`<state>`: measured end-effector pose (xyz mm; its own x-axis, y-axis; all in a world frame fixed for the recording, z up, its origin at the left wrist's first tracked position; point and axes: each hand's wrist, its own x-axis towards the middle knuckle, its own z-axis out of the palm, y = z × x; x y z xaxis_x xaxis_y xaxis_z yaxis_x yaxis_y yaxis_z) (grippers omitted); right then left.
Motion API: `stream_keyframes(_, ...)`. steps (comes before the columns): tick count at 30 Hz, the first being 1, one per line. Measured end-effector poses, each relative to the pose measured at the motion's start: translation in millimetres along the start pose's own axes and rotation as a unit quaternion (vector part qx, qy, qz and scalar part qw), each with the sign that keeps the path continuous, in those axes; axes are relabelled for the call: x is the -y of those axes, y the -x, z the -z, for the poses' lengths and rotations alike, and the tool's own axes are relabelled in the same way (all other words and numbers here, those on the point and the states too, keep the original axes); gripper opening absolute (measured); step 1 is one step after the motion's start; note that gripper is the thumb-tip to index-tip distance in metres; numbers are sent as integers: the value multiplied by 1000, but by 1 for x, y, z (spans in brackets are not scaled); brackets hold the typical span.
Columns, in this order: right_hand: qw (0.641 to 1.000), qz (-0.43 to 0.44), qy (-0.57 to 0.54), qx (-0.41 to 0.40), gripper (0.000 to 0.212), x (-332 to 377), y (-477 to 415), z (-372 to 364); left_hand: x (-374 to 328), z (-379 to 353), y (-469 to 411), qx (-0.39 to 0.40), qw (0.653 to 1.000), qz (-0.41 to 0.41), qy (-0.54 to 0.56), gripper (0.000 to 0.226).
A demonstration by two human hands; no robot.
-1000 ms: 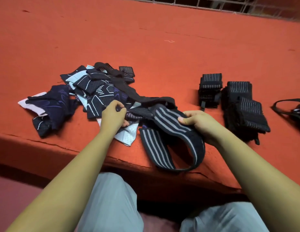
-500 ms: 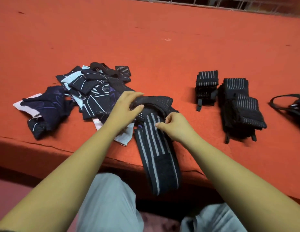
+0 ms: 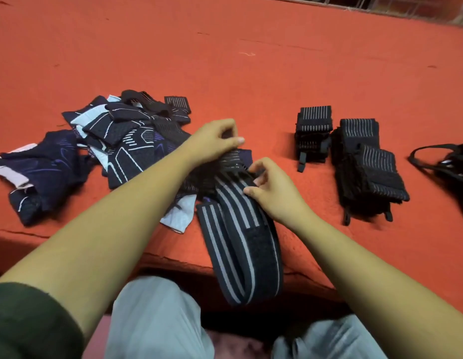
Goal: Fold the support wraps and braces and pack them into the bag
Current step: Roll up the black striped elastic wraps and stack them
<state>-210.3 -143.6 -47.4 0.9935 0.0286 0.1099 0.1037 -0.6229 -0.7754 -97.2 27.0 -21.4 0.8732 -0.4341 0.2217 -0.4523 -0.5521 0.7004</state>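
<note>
A long black support wrap (image 3: 240, 239) with grey stripes lies doubled over the front edge of the red surface, its loop hanging off the edge. My left hand (image 3: 214, 141) pinches the wrap's far folded part. My right hand (image 3: 269, 187) pinches the wrap's striped band just right of that. A loose pile of dark blue, black and white braces (image 3: 116, 143) lies to the left. Two stacks of folded black striped wraps (image 3: 313, 133) (image 3: 370, 167) sit to the right. The black bag (image 3: 450, 167) shows at the right edge, partly cut off.
The red carpeted surface (image 3: 251, 73) stretches far back, with a metal railing (image 3: 380, 6) along its far edge. Its front edge drops off just above my knees in grey trousers (image 3: 158, 320).
The wrap's wide open loop has been flattened and doubled over the edge. My left hand moved right from the pile onto the wrap's far fold; my right hand shifted in beside it.
</note>
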Motion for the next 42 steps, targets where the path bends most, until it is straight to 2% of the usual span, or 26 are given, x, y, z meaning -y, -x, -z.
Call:
stream_keyframes(2,998,-65,-14,-22,28,3,-8,0,8,7,1,-101,994,22,15,21)
stream_keyframes(3,995,-97,1,3,27,5,-13,-1,13,9,3,-138,990,37,6,20)
stream_keyframes(5,987,-128,45,82,39,14,-20,-5,19,11,7,-188,980,61,-10,20)
stream_keyframes(8,989,-58,67,120,38,30,-24,-7,28,17,13,-249,962,108,-12,18)
stream_keyframes(11,989,-1,29,145,34,37,-19,6,49,31,17,-312,931,187,16,16)
stream_keyframes(14,984,27,-27,177,32,29,-9,22,65,37,24,-336,910,242,22,16)
stream_keyframes(17,979,21,-80,188,31,20,4,32,67,36,27,-341,906,251,11,14)
stream_keyframes(20,972,-33,-171,156,25,12,9,39,66,33,29,-333,911,244,-9,14)
stream_keyframes(22,968,-69,-187,152,24,11,11,40,63,28,33,-313,923,221,-14,14)
stream_keyframes(24,971,-84,-157,156,27,7,12,37,55,25,37,-296,941,163,-6,10)
stream_keyframes(26,980,-75,-111,147,22,7,11,31,51,23,40,-266,957,115,-7,19)
stream_keyframes(28,984,-78,-86,136,17,4,6,24,56,20,46,-208,972,107,-15,36)
stream_keyframes(30,985,-87,-47,144,29,5,0,13,64,17,54,-155,978,136,0,45)
stream_keyframes(33,990,-44,27,134,29,12,-8,-8,63,14,63,-131,972,193,36,29)
stream_keyframes(35,992,-6,60,111,27,16,-12,-21,60,12,64,-113,972,194,71,19)
stream_keyframes(38,989,42,113,90,15,22,-16,-37,65,13,65,-65,979,192,12,43)
stream_keyframes(40,984,75,139,85,17,21,-17,-38,69,13,62,-44,976,209,-50,56)
stream_keyframes(42,983,103,117,94,17,17,-17,-32,69,10,59,-37,971,217,-93,52)
